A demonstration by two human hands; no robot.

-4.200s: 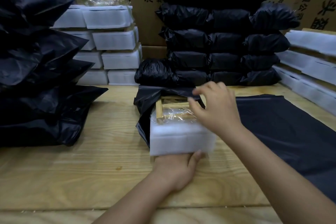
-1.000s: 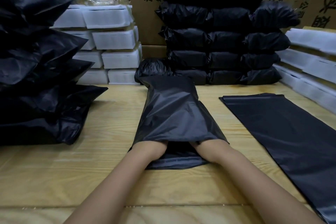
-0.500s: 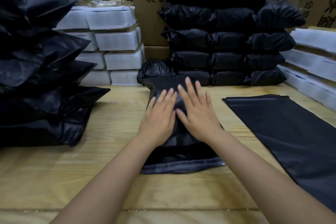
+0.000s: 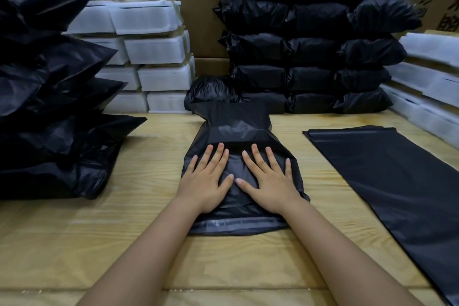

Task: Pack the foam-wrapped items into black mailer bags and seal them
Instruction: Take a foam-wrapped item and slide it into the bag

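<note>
Your left hand (image 4: pixel 206 181) and right hand (image 4: pixel 269 182) press flat, fingers spread, on the filled black plastic mailer bag (image 4: pixel 236 129) beneath them. It lies lengthwise away from you, mouth by your wrists. Beyond your fingertips, the brown cardboard carton (image 4: pixel 198 20) reads "沧州".

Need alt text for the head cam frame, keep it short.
Left hand and right hand press flat, side by side, on a filled black mailer bag lying on a wooden table; a grey strip runs across its near end. An empty bag lies flat to the right. Packed bags and foam-wrapped items are stacked behind.
</note>
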